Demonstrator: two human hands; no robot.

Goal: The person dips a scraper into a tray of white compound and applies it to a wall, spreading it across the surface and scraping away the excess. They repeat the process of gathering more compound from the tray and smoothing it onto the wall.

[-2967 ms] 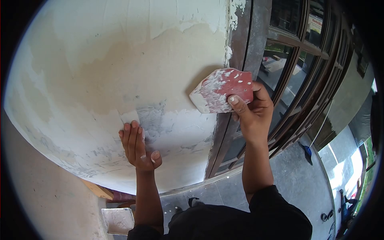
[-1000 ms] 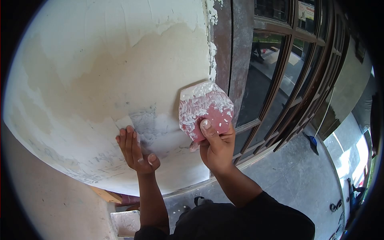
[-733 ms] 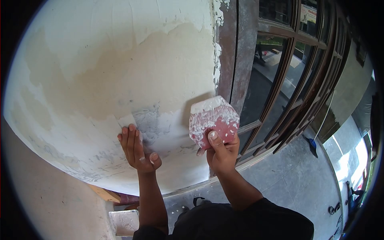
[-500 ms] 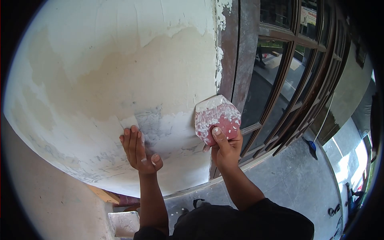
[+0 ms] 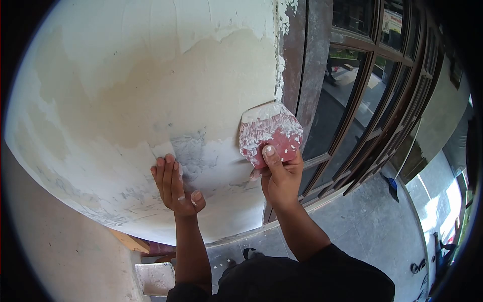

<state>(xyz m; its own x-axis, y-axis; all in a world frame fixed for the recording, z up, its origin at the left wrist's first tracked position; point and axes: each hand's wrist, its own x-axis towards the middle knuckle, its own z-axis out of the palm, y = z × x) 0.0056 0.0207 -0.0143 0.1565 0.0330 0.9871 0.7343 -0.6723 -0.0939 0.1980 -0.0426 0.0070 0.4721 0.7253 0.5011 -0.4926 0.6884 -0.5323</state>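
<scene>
My right hand (image 5: pixel 282 176) grips a flat red putty spreader (image 5: pixel 274 136), thumb on its near face and fingers behind it. White putty is smeared over the spreader's upper part, which lies against the wall (image 5: pixel 211 90) close to the door frame. With fingers stretched upward and thumb out to the side, my left hand (image 5: pixel 176 186) rests flat by the lower wall and holds nothing. White putty marks its thumb and fingers. Just beside its fingertips is a grey scuffed patch (image 5: pixel 193 151) on the wall.
A dark wooden door frame (image 5: pixel 312 70) with glass panes runs along the right. At the lower left stands a white tray (image 5: pixel 156 279) with putty residue. Grey floor tiles (image 5: pixel 362 226) spread below, and a blue-headed broom (image 5: pixel 391 186) leans further right.
My right hand has moved the putty spreader a little upward and to the left along the wall. My left hand has stayed in nearly the same place.
</scene>
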